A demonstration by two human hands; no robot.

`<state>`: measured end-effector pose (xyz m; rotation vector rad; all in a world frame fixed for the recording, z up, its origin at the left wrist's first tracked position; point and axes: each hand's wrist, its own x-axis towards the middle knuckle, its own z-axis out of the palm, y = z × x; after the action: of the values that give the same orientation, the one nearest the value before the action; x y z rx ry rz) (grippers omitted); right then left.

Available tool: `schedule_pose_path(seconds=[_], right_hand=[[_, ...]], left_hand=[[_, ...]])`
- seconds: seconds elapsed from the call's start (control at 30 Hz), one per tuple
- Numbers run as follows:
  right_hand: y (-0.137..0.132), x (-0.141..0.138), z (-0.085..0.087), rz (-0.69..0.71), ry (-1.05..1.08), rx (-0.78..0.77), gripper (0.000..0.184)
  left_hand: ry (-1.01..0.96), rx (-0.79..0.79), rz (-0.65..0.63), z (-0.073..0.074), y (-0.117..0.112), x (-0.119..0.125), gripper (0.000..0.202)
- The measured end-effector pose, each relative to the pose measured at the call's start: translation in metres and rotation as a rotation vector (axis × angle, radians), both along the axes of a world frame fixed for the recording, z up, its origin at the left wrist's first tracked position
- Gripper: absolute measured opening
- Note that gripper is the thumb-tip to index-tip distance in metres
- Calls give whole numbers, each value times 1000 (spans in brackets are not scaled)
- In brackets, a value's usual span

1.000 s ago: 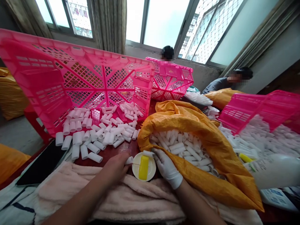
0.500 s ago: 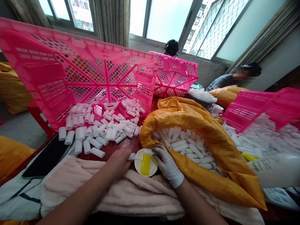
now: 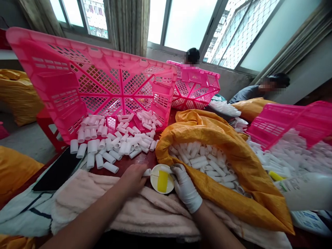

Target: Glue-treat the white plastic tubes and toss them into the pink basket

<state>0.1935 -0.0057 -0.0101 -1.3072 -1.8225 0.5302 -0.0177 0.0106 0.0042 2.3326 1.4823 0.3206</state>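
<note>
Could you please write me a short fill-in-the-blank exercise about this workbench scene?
The right hand wears a white ____.
The round dish between the hands holds a ____ block.
The tubes beside the right hand lie in an ____ sack.
The tipped basket behind the left hand is ____.
Missing words: glove; yellow; orange; pink.

Both arms show from bottom edge, slanting toward each other, hands near but not touching. Bare left arm long in view, forearm low and flat, wrist straight. Bare left hand (image 3: pixel 133 178) back up, fingers curled down, tips pinched tight at front. Bare right forearm shorter in view, rising from lower right. On right hand (image 3: pixel 184 185) white glove (image 3: pixel 190 197) up to wrist. Back of hand up, fingers (image 3: pixel 178 169) bent, thumb tucked in, tips pinched together.
</note>
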Motion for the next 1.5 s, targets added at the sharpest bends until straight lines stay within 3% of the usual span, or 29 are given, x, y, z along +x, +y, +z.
schedule_pose_path(seconds=[0.23,0.4,0.63,0.87,1.0,1.1,1.2,1.27,1.4,1.5], right_hand=[[1,7,-1,48,-24,13,22],[-1,5,2,63,-32,65,15],[-1,9,-3,51,-68,57,24],[-2,10,-1,49,-79,198,19],[-4,12,3,2,221,195,21],[-11,5,9,11,517,-21,19],[-21,-6,20,47,617,-180,19],[-25,-12,28,93,581,-136,19],[-26,-18,43,269,310,-11,15],[-22,-25,45,163,106,-115,17]], left_hand=[[-11,12,-6,-3,1,-1,5],[-6,24,-8,-3,2,-1,6],[-2,41,-13,-1,0,-1,6],[-9,19,0,-3,0,-2,9],[-23,161,40,-2,-5,-4,16],[-26,227,32,2,-9,-3,28],[-45,208,-18,5,-11,0,29],[-62,199,-58,7,-13,2,29],[-43,143,-111,10,-19,9,20],[73,127,-68,16,-28,19,15]])
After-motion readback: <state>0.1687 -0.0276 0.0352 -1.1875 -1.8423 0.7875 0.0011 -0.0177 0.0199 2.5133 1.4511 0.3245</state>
